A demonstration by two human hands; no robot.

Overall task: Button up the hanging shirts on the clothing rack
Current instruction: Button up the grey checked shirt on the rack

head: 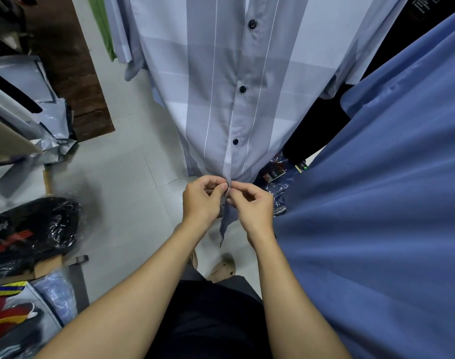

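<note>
Both the left hand and the right hand pinch the striped shirt placket between them, near its bottom button, with the done-up buttons in a line straight above.

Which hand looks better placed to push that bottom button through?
Probably the left hand: its thumb tip presses right at the placket of the grey striped shirt, where the button seems to sit. The right hand pinches the fabric edge beside it, steadying.
</note>
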